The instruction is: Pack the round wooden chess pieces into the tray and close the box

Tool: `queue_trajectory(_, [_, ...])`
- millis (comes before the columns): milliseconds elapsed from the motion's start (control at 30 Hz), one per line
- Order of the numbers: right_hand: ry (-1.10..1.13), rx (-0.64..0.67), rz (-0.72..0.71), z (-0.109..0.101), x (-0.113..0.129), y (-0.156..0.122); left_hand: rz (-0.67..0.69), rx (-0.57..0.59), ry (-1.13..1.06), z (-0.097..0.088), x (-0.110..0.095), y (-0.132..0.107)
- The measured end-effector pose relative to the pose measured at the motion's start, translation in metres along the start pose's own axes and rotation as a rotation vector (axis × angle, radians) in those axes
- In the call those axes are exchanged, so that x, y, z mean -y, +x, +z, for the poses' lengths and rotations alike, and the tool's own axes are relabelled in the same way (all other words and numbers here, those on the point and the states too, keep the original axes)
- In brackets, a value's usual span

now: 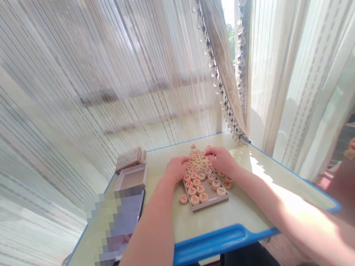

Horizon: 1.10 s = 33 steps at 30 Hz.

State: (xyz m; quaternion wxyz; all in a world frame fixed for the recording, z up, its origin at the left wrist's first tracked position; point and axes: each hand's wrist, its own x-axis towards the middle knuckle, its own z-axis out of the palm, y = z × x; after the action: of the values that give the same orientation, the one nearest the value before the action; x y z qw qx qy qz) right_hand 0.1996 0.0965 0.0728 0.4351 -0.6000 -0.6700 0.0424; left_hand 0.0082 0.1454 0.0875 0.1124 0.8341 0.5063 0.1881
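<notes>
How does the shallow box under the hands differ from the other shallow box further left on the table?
The tray under the hands holds round wooden game pieces with red marks; the left tray shows none inside. The first lies in front of the person, between the left hand and right hand; the left tray sits apart, untouched, beside a closed wooden box. Both are shallow, rectangular and pale, resting flat on the blue-edged table.
</notes>
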Motion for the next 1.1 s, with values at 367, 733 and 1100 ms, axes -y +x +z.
queue_trajectory(367, [-0.049, -0.037, 0.053, -0.007, 0.005, -0.003, 0.046, -0.085, 0.078, -0.001, -0.004, -0.001])
queue_trajectory(733, [-0.098, -0.026, 0.069, -0.011, 0.009, -0.006, 0.031, 0.048, 0.163, 0.000, -0.004, 0.002])
queue_trajectory(1100, [-0.089, 0.083, -0.029, 0.000, 0.005, -0.005, -0.043, 0.039, 0.240, -0.007, -0.012, -0.002])
